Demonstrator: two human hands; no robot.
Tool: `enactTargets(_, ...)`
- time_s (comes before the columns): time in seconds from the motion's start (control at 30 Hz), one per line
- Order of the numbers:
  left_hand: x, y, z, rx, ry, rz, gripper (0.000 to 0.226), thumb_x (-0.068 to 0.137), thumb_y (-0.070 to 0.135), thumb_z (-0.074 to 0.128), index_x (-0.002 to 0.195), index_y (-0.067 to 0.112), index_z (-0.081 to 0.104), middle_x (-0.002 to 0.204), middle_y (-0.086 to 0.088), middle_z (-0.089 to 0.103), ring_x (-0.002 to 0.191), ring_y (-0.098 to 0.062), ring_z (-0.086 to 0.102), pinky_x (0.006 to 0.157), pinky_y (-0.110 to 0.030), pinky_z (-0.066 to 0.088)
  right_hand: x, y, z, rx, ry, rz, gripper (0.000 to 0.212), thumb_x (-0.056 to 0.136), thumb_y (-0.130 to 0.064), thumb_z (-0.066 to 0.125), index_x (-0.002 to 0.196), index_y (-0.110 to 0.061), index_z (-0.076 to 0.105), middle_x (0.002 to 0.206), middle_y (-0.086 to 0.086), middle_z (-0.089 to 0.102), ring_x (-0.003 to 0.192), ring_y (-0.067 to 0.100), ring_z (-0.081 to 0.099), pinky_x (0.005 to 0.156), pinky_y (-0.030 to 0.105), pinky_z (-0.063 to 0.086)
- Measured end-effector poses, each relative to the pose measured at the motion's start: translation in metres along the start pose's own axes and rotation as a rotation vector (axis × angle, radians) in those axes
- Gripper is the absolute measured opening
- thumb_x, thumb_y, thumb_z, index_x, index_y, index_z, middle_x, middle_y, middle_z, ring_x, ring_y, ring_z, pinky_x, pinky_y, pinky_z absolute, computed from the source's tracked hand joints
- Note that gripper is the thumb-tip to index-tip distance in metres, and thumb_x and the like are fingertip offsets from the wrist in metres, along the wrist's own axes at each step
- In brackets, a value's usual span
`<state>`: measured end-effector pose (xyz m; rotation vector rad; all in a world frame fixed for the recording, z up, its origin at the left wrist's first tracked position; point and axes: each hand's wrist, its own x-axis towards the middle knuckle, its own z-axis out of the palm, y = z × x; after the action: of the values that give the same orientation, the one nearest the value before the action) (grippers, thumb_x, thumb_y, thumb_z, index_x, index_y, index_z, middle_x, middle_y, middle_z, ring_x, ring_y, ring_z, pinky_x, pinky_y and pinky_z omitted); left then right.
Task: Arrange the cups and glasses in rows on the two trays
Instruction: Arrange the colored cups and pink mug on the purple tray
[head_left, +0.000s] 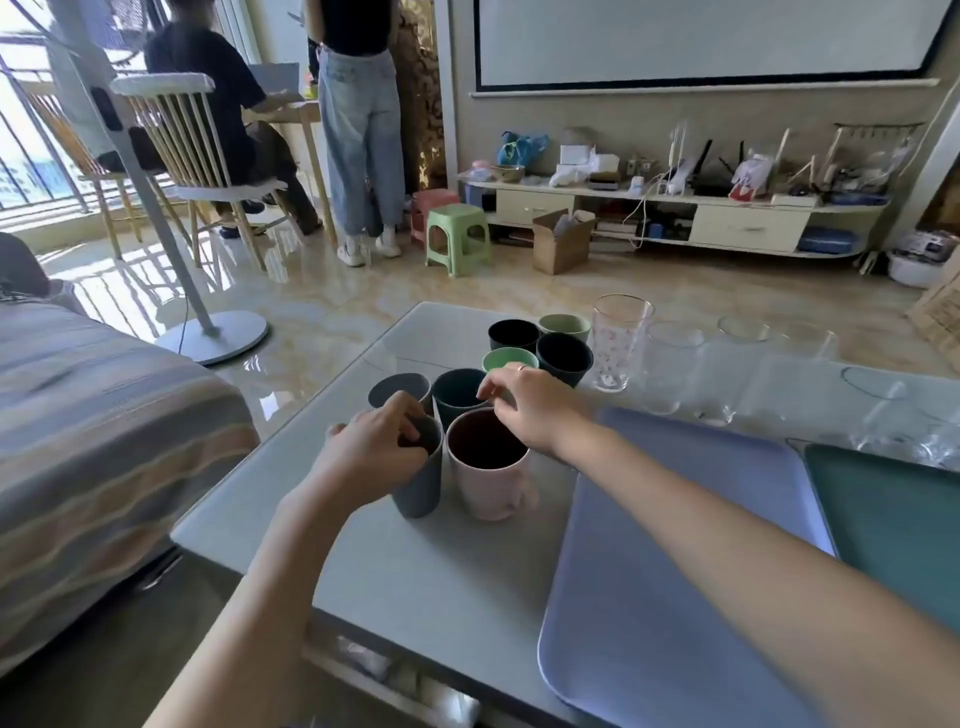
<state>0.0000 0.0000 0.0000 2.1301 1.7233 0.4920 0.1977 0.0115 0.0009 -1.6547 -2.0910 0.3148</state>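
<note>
Gripping the rim of a tall grey-blue plastic cup (418, 483), left hand (371, 454) fingers curled over its edge. Right hand (530, 408) pinches the rim of a dark teal cup (457, 392), just behind a pink mug (491, 467) between both hands. Lavender tray (675, 597) and teal tray (893, 514) lie right of the right forearm, clear glasses (670, 364) beyond.

Striped sofa (104, 441) at my left, white fan stand base (213, 338) on glossy tile floor beyond it. Green plastic stool (457, 236) with pink stool (431, 205) behind, open cardboard box (561, 244) beside them, all before a cluttered low TV cabinet (743, 226) under a projector screen (701, 41). Far left: one person seated on a wooden chair (192, 145), another standing in jeans (363, 140).
</note>
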Motion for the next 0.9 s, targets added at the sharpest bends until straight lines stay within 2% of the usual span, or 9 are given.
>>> enactTargets(0.1,0.001,-0.016,0.000,0.178,-0.066,0.017,0.035,0.075,0.027,0.058,0.109,0.031,0.050,0.104,0.014,0.059,0.103,-0.017,0.053,0.091,-0.033,0.032,0.016,-0.020,0.004,-0.029,0.009,-0.038,0.023,0.092,-0.016,0.048,0.110,-0.017,0.063,0.117,0.003,0.062,0.103,0.025,0.059,0.084,0.041,0.050)
enactTargets(0.17,0.004,-0.023,0.000,0.252,-0.072,0.022,0.023,0.075,0.029,0.060,0.098,0.030,0.057,0.097,0.009,0.060,0.098,-0.021,0.054,0.084,-0.032,0.032,0.023,-0.038,0.007,-0.046,-0.038,-0.133,0.028,0.089,-0.012,0.049,0.110,-0.019,0.066,0.117,0.003,0.063,0.109,0.025,0.055,0.092,0.040,0.046)
enactTargets(0.27,0.008,-0.029,-0.001,0.244,-0.069,0.048,0.006,0.080,0.026,0.064,0.086,0.026,0.065,0.088,0.003,0.063,0.091,-0.024,0.058,0.079,-0.033,0.043,0.022,-0.058,0.018,-0.114,-0.130,-0.252,0.036,0.084,-0.007,0.049,0.110,-0.025,0.067,0.116,0.000,0.065,0.115,0.022,0.049,0.097,0.038,0.038)
enactTargets(0.43,0.010,-0.036,-0.014,0.015,0.073,0.071,0.006,0.082,0.019,0.067,0.083,0.023,0.062,0.088,-0.002,0.067,0.085,-0.028,0.061,0.078,-0.044,0.051,0.013,-0.062,0.034,-0.130,-0.080,-0.248,0.034,0.085,-0.020,0.053,0.118,-0.023,0.059,0.117,-0.001,0.063,0.117,0.023,0.046,0.095,0.037,0.032)
enactTargets(0.57,0.004,-0.023,-0.024,-0.129,0.217,0.207,0.016,0.081,0.009,0.068,0.080,0.023,0.061,0.084,-0.001,0.066,0.083,-0.024,0.059,0.079,-0.042,0.051,0.011,-0.058,0.029,0.039,-0.015,-0.266,0.023,0.084,-0.024,0.063,0.105,-0.014,0.061,0.106,0.005,0.060,0.102,0.026,0.054,0.083,0.038,0.042)
enactTargets(0.67,0.003,-0.012,-0.030,-0.545,0.250,0.222,0.024,0.076,0.003,0.065,0.090,0.023,0.062,0.096,0.004,0.065,0.091,-0.010,0.060,0.081,-0.026,0.050,0.011,-0.052,0.016,0.159,0.050,-0.273,0.017,0.084,-0.019,0.066,0.098,-0.010,0.063,0.094,0.006,0.061,0.090,0.025,0.056,0.074,0.035,0.043)
enactTargets(0.77,0.015,-0.007,-0.032,-0.882,0.309,0.166,0.040,0.068,0.004,0.049,0.102,0.022,0.057,0.109,0.004,0.058,0.107,-0.012,0.053,0.083,-0.026,0.043,0.009,-0.039,-0.002,0.252,0.166,-0.242,0.014,0.082,-0.016,0.069,0.093,-0.010,0.064,0.086,0.004,0.061,0.078,0.018,0.055,0.070,0.031,0.044)
enactTargets(0.8,0.022,-0.010,-0.027,-0.832,0.333,0.124,0.044,0.072,0.000,0.048,0.110,0.019,0.056,0.113,0.002,0.055,0.112,-0.017,0.051,0.086,-0.029,0.041,0.008,-0.033,-0.009,0.270,0.211,-0.223,0.014,0.081,-0.016,0.071,0.092,-0.010,0.064,0.084,0.003,0.061,0.074,0.013,0.054,0.068,0.026,0.042)
enactTargets(0.9,0.040,-0.027,0.000,-0.298,0.253,-0.021,0.055,0.081,-0.006,0.049,0.131,0.016,0.049,0.126,-0.007,0.053,0.119,-0.031,0.049,0.095,-0.038,0.041,0.003,-0.014,-0.032,0.247,0.325,-0.157,0.015,0.082,-0.015,0.071,0.094,-0.010,0.065,0.081,-0.002,0.057,0.067,0.006,0.048,0.065,0.018,0.037)
